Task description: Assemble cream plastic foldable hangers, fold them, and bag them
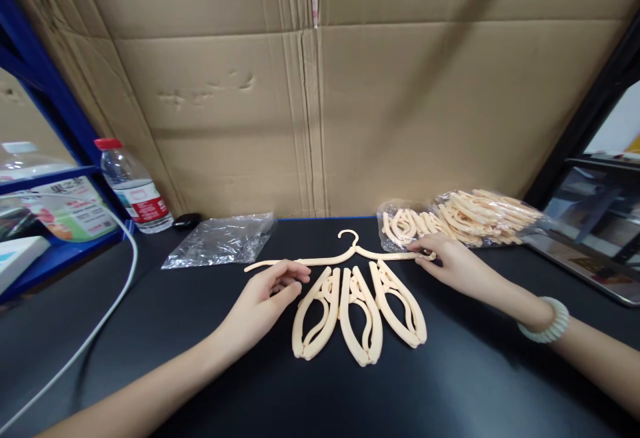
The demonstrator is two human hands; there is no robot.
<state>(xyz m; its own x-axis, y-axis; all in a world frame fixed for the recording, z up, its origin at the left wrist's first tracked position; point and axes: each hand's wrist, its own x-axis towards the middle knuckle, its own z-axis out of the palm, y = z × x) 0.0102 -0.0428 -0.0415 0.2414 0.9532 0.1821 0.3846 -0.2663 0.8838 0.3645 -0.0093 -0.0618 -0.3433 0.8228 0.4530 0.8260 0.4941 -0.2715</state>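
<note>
A cream plastic clothes hanger [330,260] lies unfolded on the black table, its hook pointing away from me. My right hand [443,258] pinches the tip of its right arm between thumb and fingers. By the left arm of the hanger is my left hand [275,291], fingers loosely bent and thumb apart, with nothing visible in it. Closer to me, three folded hangers lie side by side: a left one [299,331], a middle one [377,331] and a right one [417,321].
Clear bags of folded hangers [480,215] lie at the back right, beside a dark-screened tablet [585,265]. An empty-looking clear bag [220,241], a black mouse [187,221] and a red-capped bottle [143,198] are at the back left. A white cable [107,311] crosses the left side. Cardboard [225,125] stands behind.
</note>
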